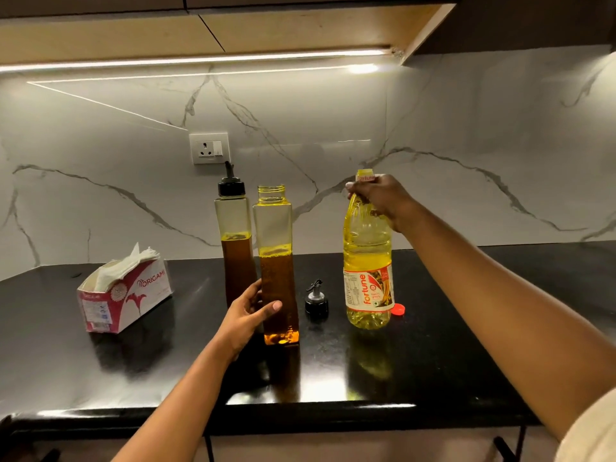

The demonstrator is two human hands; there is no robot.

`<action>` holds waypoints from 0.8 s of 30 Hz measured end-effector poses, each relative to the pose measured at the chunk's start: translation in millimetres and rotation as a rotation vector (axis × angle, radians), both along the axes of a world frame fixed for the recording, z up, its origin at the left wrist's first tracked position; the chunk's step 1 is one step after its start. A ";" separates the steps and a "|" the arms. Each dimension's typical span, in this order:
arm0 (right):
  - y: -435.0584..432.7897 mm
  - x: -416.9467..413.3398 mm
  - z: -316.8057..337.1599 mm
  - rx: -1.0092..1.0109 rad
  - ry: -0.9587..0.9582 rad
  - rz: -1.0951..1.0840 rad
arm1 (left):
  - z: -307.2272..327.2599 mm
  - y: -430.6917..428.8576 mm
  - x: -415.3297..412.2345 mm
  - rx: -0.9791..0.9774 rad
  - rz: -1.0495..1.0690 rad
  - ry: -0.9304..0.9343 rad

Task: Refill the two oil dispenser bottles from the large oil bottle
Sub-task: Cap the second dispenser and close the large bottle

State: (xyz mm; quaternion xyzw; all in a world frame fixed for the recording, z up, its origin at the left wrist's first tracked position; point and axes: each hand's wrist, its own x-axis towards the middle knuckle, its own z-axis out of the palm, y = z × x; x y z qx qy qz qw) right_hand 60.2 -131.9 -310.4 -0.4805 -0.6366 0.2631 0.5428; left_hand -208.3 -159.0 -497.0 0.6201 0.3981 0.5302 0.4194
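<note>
Two tall square dispenser bottles stand on the black counter (433,361). The near dispenser bottle (276,261) has no cap and holds amber oil to about its middle; my left hand (248,315) grips its lower part. Behind it, the other dispenser bottle (233,235) wears its black pourer cap. A loose black pourer cap (316,303) sits on the counter between the bottles. The large yellow oil bottle (367,261) stands upright at the right with its mouth uncovered; my right hand (376,195) holds its neck. Its red cap (398,309) lies beside its base.
A red-and-white tissue box (125,295) sits at the left of the counter. A wall socket (209,148) is on the marble backsplash behind the bottles. The counter's front edge runs along the bottom of the view.
</note>
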 end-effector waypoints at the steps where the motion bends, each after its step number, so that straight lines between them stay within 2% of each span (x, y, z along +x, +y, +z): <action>1: 3.0 0.8 -3.6 -0.002 -0.012 -0.002 | 0.1 -0.1 0.6 0.001 0.003 -0.004; 7: 18.2 9.7 -20.0 0.029 -0.031 0.012 | 1.2 -0.6 2.7 -0.011 0.009 -0.023; 13: 27.4 23.0 -32.1 -0.045 -0.038 0.078 | 4.0 -1.1 5.9 -0.004 0.003 -0.041; 24: 24.1 26.4 -42.2 0.003 -0.090 0.106 | 4.8 -3.2 5.9 -0.012 -0.003 -0.045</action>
